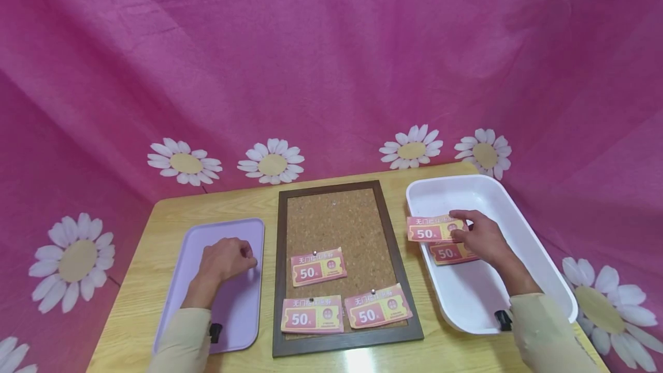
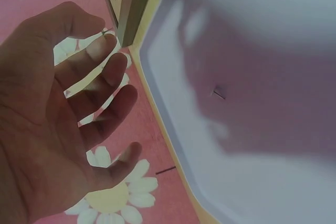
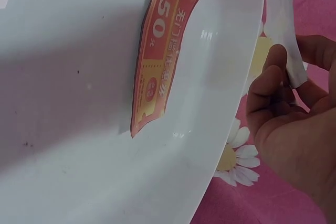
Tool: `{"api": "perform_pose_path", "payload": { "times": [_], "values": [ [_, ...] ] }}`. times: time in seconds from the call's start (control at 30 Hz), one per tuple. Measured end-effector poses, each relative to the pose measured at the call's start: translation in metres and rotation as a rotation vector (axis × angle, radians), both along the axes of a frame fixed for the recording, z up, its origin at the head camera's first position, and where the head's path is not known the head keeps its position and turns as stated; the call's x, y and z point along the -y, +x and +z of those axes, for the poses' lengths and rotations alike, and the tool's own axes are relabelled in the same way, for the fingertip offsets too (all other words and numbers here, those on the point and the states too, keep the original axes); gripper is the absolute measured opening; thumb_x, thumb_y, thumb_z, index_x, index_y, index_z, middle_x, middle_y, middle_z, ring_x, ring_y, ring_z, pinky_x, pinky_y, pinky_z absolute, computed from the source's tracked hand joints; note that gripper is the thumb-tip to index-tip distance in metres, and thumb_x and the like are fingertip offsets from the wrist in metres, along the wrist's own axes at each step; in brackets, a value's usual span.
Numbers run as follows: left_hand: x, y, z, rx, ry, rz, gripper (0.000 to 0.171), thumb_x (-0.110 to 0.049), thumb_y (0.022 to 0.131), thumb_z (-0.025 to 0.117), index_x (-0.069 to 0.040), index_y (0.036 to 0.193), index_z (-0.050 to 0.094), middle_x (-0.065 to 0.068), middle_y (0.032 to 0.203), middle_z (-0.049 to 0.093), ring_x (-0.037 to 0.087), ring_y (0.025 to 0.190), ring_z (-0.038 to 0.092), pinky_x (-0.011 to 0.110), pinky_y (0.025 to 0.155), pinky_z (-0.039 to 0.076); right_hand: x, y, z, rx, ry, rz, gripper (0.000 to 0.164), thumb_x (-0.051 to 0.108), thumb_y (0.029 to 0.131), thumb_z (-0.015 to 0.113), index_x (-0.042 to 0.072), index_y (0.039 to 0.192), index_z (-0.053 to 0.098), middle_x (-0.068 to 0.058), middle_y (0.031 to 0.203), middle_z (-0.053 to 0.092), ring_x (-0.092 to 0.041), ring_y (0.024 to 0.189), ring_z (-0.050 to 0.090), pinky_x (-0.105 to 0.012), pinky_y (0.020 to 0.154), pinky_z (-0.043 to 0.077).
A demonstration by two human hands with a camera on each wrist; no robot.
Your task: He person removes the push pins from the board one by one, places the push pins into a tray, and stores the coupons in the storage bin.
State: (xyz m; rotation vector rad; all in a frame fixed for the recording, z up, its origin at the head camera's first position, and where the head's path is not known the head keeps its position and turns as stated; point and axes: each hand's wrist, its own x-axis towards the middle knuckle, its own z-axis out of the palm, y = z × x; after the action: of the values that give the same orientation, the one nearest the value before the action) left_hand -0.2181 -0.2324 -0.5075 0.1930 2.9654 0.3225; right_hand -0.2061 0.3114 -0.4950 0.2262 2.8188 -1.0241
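Note:
Over the lilac tray (image 1: 243, 321), my left hand (image 1: 225, 261) pinches a pushpin (image 2: 106, 32) between thumb and index finger; only its thin shaft shows clearly. Another pushpin (image 2: 218, 93) lies on the tray, in the hand's shadow. My right hand (image 1: 481, 240) holds a pink and yellow "50" coupon (image 1: 429, 230) by its right end, above the left rim of the white basin (image 1: 538, 246). A similar coupon (image 3: 160, 51) lies inside that basin. Between the hands, a framed cork board (image 1: 336, 217) bears three coupons, including a lower-left coupon (image 1: 312, 316), each with a pushpin at its top edge.
The board lies flat on a wooden table (image 1: 217, 203), between tray and basin. A magenta cloth (image 1: 331, 73) printed with daisies hangs behind and at both sides of the table. The basin's raised walls stand near the right table edge.

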Motion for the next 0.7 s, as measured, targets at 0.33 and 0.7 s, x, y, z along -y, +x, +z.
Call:
{"api": "perform_pose_path", "payload": {
  "times": [0.33,0.7],
  "values": [
    [0.020,0.006,-0.003,0.092,0.026,0.068,0.011,-0.032,0.075,0.065,-0.022,0.072,0.065,-0.005,0.067,0.058,0.016,0.070,0.051,0.036,0.063,0.033,-0.012,-0.007,-0.003,0.013,0.008,-0.002,0.052,0.024,0.092,0.057,0.005,0.139,0.048,-0.024,0.125,0.051,-0.032,0.098,0.050,-0.038,0.075,0.043],
    [0.045,0.011,-0.009,0.139,0.030,0.122,0.013,-0.034,0.074,0.065,-0.020,0.074,0.066,-0.003,0.073,0.061,0.019,0.075,0.053,0.043,0.067,0.036,-0.033,-0.014,-0.021,0.058,0.030,-0.015,0.051,0.021,0.092,0.055,0.003,0.139,0.048,-0.024,0.122,0.053,-0.032,0.098,0.051,-0.035,0.074,0.040]
  ]
}}
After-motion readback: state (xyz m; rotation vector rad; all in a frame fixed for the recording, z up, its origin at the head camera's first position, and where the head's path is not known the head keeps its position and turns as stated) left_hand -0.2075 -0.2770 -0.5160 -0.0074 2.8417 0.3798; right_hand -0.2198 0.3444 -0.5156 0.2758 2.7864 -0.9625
